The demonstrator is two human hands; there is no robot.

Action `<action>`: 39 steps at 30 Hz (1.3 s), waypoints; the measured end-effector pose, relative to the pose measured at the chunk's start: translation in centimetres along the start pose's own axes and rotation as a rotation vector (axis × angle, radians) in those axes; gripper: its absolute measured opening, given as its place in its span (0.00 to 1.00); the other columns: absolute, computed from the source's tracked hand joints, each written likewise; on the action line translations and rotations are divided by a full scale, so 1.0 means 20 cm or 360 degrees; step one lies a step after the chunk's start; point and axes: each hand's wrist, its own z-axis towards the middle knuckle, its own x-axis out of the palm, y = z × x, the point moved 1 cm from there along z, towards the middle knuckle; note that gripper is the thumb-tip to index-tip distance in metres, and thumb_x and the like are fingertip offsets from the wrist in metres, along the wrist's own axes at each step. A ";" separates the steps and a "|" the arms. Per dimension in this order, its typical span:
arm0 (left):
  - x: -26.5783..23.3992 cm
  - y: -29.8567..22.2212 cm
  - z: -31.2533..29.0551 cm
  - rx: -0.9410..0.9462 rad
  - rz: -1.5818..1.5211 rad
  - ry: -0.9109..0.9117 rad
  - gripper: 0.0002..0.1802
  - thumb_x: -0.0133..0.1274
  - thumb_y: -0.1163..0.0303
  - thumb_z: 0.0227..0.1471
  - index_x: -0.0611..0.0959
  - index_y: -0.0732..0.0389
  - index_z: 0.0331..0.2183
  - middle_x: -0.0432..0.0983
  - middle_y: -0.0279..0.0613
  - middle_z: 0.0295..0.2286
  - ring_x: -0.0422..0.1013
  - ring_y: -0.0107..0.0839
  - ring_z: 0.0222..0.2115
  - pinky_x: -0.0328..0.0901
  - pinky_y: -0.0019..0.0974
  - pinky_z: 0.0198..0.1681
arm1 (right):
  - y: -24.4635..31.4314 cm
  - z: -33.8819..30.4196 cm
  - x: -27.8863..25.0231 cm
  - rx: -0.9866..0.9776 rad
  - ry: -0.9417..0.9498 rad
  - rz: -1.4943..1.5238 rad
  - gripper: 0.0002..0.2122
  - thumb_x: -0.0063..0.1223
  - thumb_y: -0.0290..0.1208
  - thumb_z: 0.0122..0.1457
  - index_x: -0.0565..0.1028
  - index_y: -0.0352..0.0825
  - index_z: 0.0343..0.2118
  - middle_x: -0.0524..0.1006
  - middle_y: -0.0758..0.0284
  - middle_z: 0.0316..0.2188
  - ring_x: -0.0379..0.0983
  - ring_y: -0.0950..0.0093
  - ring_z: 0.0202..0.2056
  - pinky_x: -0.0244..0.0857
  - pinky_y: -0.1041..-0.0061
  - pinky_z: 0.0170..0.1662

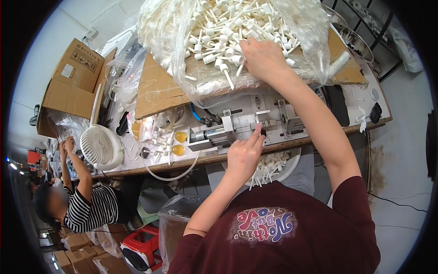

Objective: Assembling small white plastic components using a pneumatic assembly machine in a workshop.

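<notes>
A large heap of white plastic caps with thin stems (223, 34) lies in a clear plastic bag. At its near edge my right hand (264, 59) has its fingers closed around one white stemmed cap (237, 60). Below, my left hand (244, 155) rests at the metal clamping fixture (228, 128) on the bench. Its index finger points up to the fixture's middle, and the other fingers are curled in. A small dark part shows by the fingertips; what they grip is mostly hidden. A white piece (262, 112) sits in the fixture just beyond them.
Flattened cardboard (157, 91) lies under the bag. Left of the fixture are two yellow round pieces (178, 150) and a white fan (101, 147). A tub of white stemmed parts (273, 169) sits below the bench edge. A co-worker in stripes (93, 205) works at the left.
</notes>
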 end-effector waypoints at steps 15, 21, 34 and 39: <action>0.00 0.00 0.01 -0.0058 -0.0108 0.0045 0.18 0.66 0.66 0.43 0.84 0.58 0.39 0.76 0.40 0.50 0.74 0.34 0.18 0.69 0.32 0.25 | -0.44 -0.06 -0.06 0.0871 -0.0215 0.1719 0.15 0.48 0.42 0.66 0.71 0.33 0.43 0.72 0.70 0.22 0.58 0.85 0.17 0.50 0.83 0.21; -0.18 -0.02 0.12 -0.0167 -0.0485 -0.0451 0.28 0.69 0.68 0.42 0.81 0.61 0.47 0.77 0.43 0.46 0.77 0.30 0.28 0.72 0.29 0.32 | -0.15 -0.37 -0.26 0.0873 0.0283 0.2133 0.17 0.49 0.47 0.66 0.74 0.35 0.33 0.70 0.74 0.15 0.59 0.88 0.15 0.49 0.86 0.18; -0.19 -0.05 0.10 -0.0276 -0.1094 -0.0340 0.19 0.67 0.80 0.41 0.84 0.65 0.40 0.77 0.41 0.33 0.76 0.28 0.30 0.72 0.30 0.33 | 0.03 -0.94 -0.16 0.0777 0.0907 0.2476 0.17 0.43 0.42 0.70 0.74 0.33 0.31 0.71 0.74 0.16 0.63 0.88 0.14 0.53 0.85 0.16; -0.10 -0.04 0.00 -0.0144 -0.0530 -0.0222 0.18 0.67 0.78 0.39 0.85 0.64 0.38 0.80 0.41 0.40 0.76 0.32 0.31 0.71 0.32 0.34 | -0.01 -1.08 -0.13 0.1087 0.0224 0.2470 0.16 0.39 0.41 0.71 0.68 0.37 0.28 0.68 0.73 0.15 0.60 0.87 0.14 0.52 0.87 0.19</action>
